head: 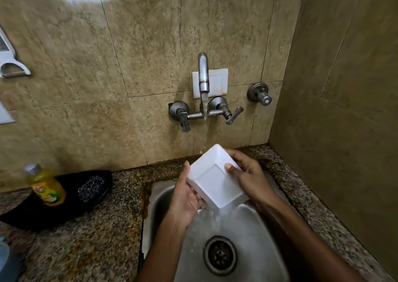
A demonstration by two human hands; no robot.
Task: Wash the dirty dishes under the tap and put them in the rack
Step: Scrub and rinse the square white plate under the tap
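A white square bowl [215, 179] is held tilted over the steel sink [254, 228], under the running tap [203, 75]. Water streams down from the spout and pours off the bowl's lower corner toward the drain [220, 254]. My left hand [186, 197] cups the bowl's left side from beneath, thumb up along its rim. My right hand [245, 174] grips the right rim, thumb inside the bowl and fingers curled round the outside. The rack is out of view.
A yellow dish-soap bottle [46, 184] and a steel scrubber [91, 188] sit on a black tray [32, 212] on the granite counter at left. Two tap handles [231, 114] and a separate valve [259, 94] stick out of the tiled wall. A side wall closes the right.
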